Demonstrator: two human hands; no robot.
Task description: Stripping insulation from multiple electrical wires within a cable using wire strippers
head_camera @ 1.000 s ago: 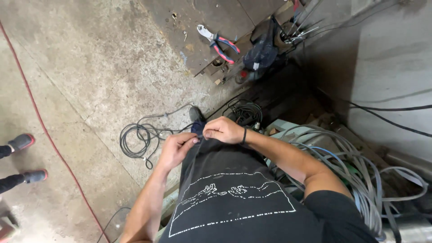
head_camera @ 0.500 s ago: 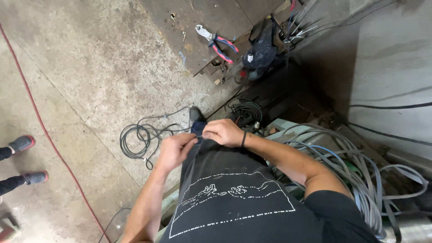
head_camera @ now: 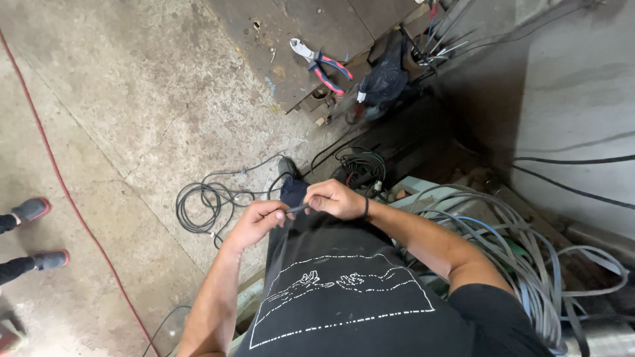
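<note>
Both of my hands are together in front of my black printed shirt. My left hand (head_camera: 254,223) pinches a thin dark cable (head_camera: 297,209) that runs across to my right hand (head_camera: 336,198), which is closed around the same cable. A black band sits on my right wrist. Just beyond my fingers my dark trouser leg and shoe (head_camera: 288,173) show above the concrete floor. How the cable ends is hidden by my fingers.
A coil of black cable (head_camera: 205,201) lies on the floor left of my hands. Red-handled pliers (head_camera: 324,63) rest on a metal plate ahead. Grey cable bundles (head_camera: 522,251) pile at the right. A red cord (head_camera: 73,198) crosses the floor; another person's shoes (head_camera: 33,231) stand far left.
My hands have stayed together on the cable, shifting only slightly. The view has barely moved.
</note>
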